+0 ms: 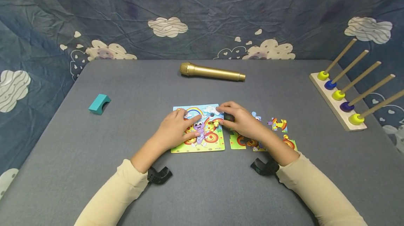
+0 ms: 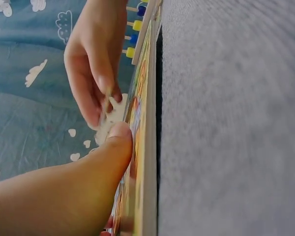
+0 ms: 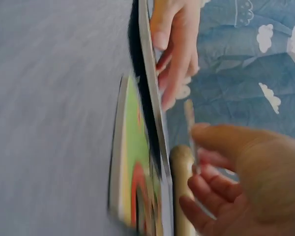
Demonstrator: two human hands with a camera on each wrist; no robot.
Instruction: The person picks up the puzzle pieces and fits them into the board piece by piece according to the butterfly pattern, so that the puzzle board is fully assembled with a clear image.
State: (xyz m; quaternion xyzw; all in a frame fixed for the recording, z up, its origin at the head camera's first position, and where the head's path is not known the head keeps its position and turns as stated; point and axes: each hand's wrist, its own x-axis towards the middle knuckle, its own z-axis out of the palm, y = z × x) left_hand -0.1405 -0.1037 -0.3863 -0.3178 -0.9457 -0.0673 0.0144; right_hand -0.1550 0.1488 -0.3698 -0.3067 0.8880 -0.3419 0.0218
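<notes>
A cartoon jigsaw puzzle point(image 1: 209, 145) with a purple butterfly figure and a rainbow lies flat on the table. My left hand point(image 1: 172, 129) rests on its left part with fingers spread, the thumb point(image 2: 119, 135) at the surface in the left wrist view. Over the puzzle's upper right edge, my right hand point(image 1: 243, 122) pinches a puzzle piece point(image 3: 190, 115) between thumb and fingers. That piece appears edge-on in the right wrist view, raised off the puzzle. Partly under the right forearm lie loose puzzle pieces point(image 1: 238, 142), and another loose piece point(image 1: 278, 125) lies farther right.
A gold microphone point(image 1: 214, 72) lies at the back of the table. On the left sits a teal arch block point(image 1: 99, 104). A wooden peg stand point(image 1: 339, 103) with yellow and blue beads stands at the right edge. Cloud-patterned cloth point(image 1: 221, 15) hangs behind.
</notes>
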